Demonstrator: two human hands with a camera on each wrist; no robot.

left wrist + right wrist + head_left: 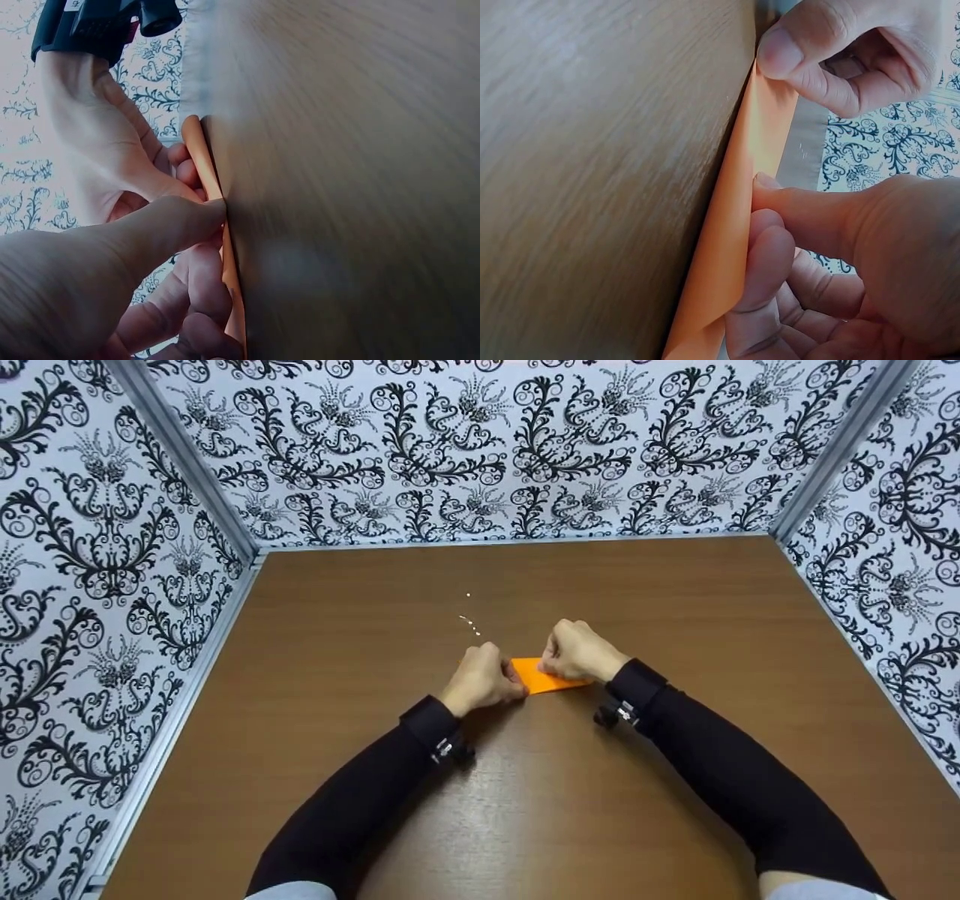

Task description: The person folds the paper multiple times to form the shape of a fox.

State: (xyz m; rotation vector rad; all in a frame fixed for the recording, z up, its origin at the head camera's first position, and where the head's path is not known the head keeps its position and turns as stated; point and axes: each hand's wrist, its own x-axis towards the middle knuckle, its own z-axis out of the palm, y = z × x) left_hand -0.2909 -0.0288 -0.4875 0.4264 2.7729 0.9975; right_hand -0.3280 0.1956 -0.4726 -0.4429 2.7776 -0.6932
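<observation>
A folded sheet of orange paper point(534, 675) lies on the brown table between the two hands. At its left end, the left hand point(484, 675) pinches the near corner between thumb and curled fingers. The right hand point(579, 651) is on the paper's right part, with thumb and index finger pinching at a folded layer. In the right wrist view the paper point(724, 247) shows a rounded, raised fold beside the right hand's fingers point(769, 259). Seen edge-on in the left wrist view, the paper point(199, 150) bows up slightly at its far end.
Small white specks point(470, 622) show on the wooden table point(360, 607) beyond the left hand. Patterned black-and-white panels point(465, 450) stand behind and at both sides, joined by grey metal posts. Each wrist carries a black band with a small camera point(607, 715).
</observation>
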